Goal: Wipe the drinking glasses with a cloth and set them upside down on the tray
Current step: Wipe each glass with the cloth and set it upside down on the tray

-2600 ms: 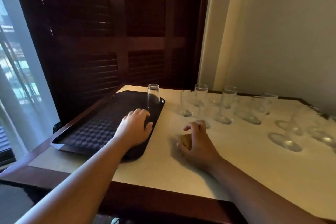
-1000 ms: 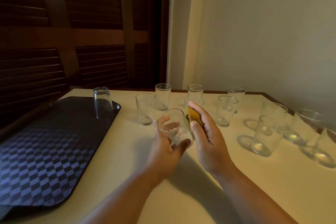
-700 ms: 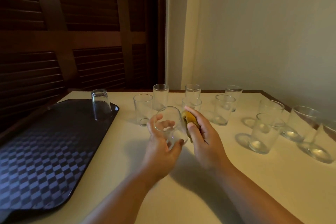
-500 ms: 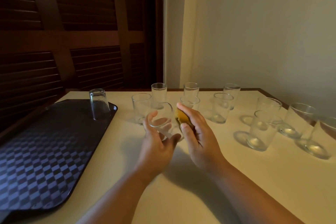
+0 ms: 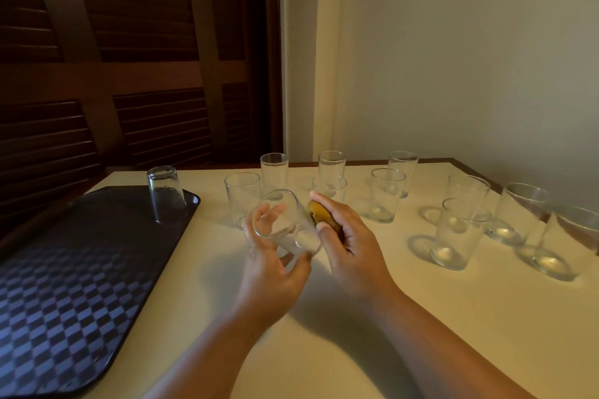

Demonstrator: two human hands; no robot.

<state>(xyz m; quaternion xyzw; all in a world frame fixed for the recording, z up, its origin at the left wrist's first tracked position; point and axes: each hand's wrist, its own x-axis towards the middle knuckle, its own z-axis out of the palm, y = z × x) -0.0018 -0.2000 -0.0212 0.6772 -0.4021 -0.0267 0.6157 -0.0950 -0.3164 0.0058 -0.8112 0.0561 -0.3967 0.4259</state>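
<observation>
— What are the hands doing?
— The left hand (image 5: 272, 266) curls round a glass (image 5: 285, 223) at the centre of the frame, held above the surface (image 5: 356, 350). The right hand (image 5: 350, 246) grips a yellow cloth (image 5: 321, 215), pressing it against the glass's right side.
— How does the glass lie?
— Tilted, with its mouth toward the upper left and its base toward the lower right.
— And the tray?
— The tray (image 5: 81, 285) fills the lower left, on the left hand's side, with one upside-down glass (image 5: 165, 193) at its far corner. Turning the mouth down looks like the left hand's job.
</observation>
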